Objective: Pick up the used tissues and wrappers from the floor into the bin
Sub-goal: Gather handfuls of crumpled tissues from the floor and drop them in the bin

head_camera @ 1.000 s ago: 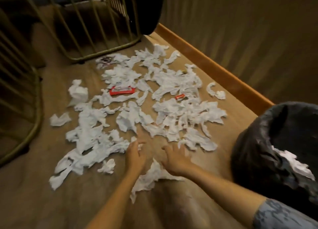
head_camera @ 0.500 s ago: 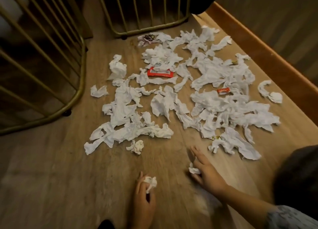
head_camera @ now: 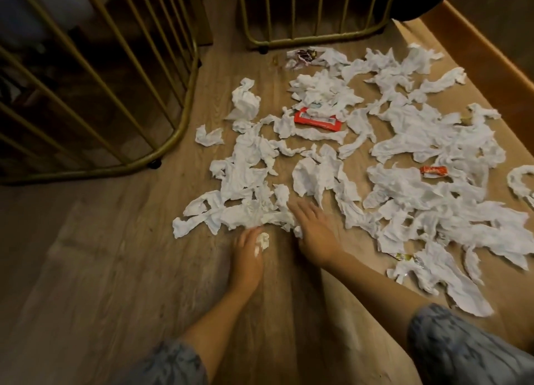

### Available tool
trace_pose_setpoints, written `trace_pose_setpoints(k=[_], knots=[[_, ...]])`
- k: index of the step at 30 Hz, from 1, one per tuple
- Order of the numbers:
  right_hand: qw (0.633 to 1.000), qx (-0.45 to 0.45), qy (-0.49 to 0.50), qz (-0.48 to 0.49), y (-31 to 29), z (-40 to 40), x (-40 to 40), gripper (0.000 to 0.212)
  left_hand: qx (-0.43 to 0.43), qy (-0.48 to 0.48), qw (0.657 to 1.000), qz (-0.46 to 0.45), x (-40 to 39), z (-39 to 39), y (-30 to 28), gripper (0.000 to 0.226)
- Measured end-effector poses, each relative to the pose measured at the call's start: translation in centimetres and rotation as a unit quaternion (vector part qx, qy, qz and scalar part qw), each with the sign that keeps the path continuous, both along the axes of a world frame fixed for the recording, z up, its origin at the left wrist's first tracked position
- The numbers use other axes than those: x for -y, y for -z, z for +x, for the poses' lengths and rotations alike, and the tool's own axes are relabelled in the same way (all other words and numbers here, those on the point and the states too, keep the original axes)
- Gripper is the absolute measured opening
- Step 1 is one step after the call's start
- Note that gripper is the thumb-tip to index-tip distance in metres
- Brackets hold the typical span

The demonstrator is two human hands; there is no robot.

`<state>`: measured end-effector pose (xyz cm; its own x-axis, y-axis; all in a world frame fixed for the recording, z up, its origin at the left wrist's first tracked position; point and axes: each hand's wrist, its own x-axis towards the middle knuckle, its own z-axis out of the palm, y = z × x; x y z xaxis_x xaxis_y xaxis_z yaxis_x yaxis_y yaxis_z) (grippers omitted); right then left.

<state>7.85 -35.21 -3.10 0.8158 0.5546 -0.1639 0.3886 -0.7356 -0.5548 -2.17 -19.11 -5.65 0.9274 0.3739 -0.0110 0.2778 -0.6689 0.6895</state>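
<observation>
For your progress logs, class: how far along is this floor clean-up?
Barely begun. Done: nothing visibly; no bin is in view. In hand: the left hand holds a small tissue wad; the right hand reaches the nearest tissue pile. Left: most tissues, the red wrapper and small orange wrapper.

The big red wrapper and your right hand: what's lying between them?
In the head view, crumpled white tissues on wooden floor lie between red wrapper and right hand.

bare floor (head_camera: 101,269) near-left: open | tissues (head_camera: 404,159) cover centre-right | gold rails (head_camera: 185,110) block far-left
</observation>
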Motion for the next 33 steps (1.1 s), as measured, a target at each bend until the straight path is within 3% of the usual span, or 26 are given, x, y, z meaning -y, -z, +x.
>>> trace_pose_setpoints(k=[3, 5, 8, 12, 16, 19, 22, 24, 28, 30, 33], knots=[[0.997, -0.028, -0.069, -0.032, 2.1, -0.7, -0.7, 0.06, -0.005, 0.014, 0.999, 0.031, 0.7, -3.0, 1.9, 0.029], [0.997, 0.004, -0.083, 0.002, 3.1, -2.1, 0.1, 0.049, -0.01, 0.002, 0.999, 0.048, 1.3, -5.2, 2.6, 0.028], [0.991, 0.039, -0.038, 0.125, 4.1, -4.0, 1.7, 0.026, 0.019, -0.009, 0.999, 0.032, 1.1, -7.2, 2.8, 0.022], [0.976, 0.101, 0.055, 0.183, 3.8, -4.1, 2.4, 0.012, 0.069, -0.094, 0.992, -0.041, -0.5, -5.4, 1.2, 0.034], [0.963, 0.109, 0.154, 0.192, 1.2, -0.8, -0.3, 0.036, 0.095, -0.077, 0.992, -0.015, -2.1, 0.8, -0.4, 0.036], [0.977, 0.116, 0.118, 0.136, 0.2, 1.7, -3.1, 0.052, 0.06, -0.017, 0.997, 0.036, -2.9, 5.1, -0.4, 0.027], [0.996, 0.072, 0.047, 0.007, 1.0, 3.1, -4.7, 0.062, -0.045, 0.0, 0.996, 0.071, -3.2, 5.5, 0.7, 0.031], [0.998, 0.051, 0.016, -0.031, 2.3, 3.0, -4.4, 0.057, -0.024, -0.034, 0.998, 0.054, -3.0, 3.9, 1.0, 0.033], [0.996, 0.044, -0.062, 0.039, 4.1, 0.8, -1.1, 0.046, 0.036, -0.075, 0.997, -0.004, -2.2, -1.2, 0.7, 0.032], [0.994, 0.043, -0.037, 0.097, 4.3, 0.0, 0.5, 0.045, 0.053, -0.109, 0.992, -0.026, -2.4, -3.2, 1.2, 0.031], [0.982, 0.065, 0.066, 0.164, 3.4, 0.4, 0.6, 0.019, 0.061, -0.213, 0.973, -0.058, -3.4, -4.1, 1.2, 0.032]])
